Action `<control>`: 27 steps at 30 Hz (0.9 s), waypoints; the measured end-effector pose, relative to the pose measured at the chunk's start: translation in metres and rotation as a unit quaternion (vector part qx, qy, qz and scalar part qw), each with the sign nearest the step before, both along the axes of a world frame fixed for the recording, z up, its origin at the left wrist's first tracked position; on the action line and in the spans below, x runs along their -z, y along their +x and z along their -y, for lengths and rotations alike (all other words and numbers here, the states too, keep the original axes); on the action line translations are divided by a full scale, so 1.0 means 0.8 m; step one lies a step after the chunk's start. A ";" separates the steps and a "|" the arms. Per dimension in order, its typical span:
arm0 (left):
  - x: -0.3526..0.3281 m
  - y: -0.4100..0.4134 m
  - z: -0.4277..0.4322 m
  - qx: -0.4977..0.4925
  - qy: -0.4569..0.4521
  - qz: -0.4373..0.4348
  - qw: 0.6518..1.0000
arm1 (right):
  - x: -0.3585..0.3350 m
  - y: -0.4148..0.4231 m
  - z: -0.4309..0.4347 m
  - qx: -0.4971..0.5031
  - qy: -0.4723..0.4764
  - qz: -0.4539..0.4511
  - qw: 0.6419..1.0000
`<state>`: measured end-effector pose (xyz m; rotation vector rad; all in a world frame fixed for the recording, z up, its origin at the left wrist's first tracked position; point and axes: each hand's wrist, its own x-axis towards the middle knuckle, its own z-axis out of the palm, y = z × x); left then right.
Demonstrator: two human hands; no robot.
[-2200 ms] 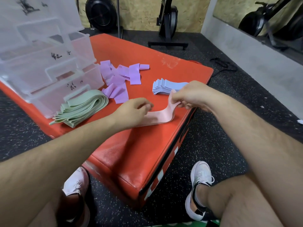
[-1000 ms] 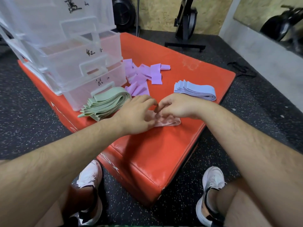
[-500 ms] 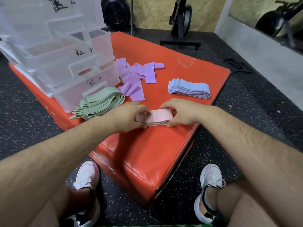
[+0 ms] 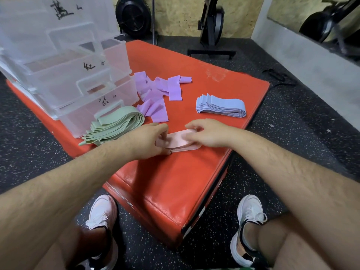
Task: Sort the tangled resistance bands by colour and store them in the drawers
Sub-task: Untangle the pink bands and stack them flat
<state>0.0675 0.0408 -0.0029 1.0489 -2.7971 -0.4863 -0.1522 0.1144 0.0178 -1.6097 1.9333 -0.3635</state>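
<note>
The left hand [image 4: 148, 141] curls round the left end of a flat folded stack of pale pink elastic bands [image 4: 180, 140], with the thumb at the near edge. The right hand [image 4: 207, 133] bends its fingers over the stack's right end and pinches it from above. The pink stack lies between both hands on the near part of a red padded vinyl box [image 4: 175, 182].

At the box's far left stands a clear plastic drawer unit [image 4: 64, 78]. Two of its drawers are pulled partly out, with black handwritten marks on their fronts. What they hold cannot be made out.

A folded stack of pale green bands [image 4: 116, 122] lies right in front of the lowest drawer. A loose pile of lilac bands [image 4: 158, 92] lies just beside the unit. A folded stack of light blue bands [image 4: 222, 106] lies near the right edge.
</note>
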 end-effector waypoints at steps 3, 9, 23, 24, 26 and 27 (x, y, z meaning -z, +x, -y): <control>-0.007 -0.001 -0.003 -0.003 -0.004 0.009 1.000 | 0.000 -0.004 0.002 0.134 0.020 0.092 0.987; -0.003 -0.012 -0.008 -0.047 -0.034 -0.001 0.998 | 0.006 0.006 0.002 0.129 0.052 0.132 0.981; -0.034 -0.064 0.019 -0.092 0.342 -0.186 0.916 | -0.015 -0.063 -0.031 0.196 -0.109 0.201 0.953; -0.034 -0.071 0.023 -0.102 0.369 -0.218 0.898 | -0.014 -0.074 -0.034 0.222 -0.109 0.188 0.951; -0.034 -0.088 0.026 -0.125 0.398 -0.265 0.869 | -0.009 -0.092 -0.035 0.271 -0.103 0.204 0.935; -0.033 -0.098 0.027 -0.135 0.404 -0.283 0.859 | -0.008 -0.099 -0.034 0.292 -0.098 0.239 0.921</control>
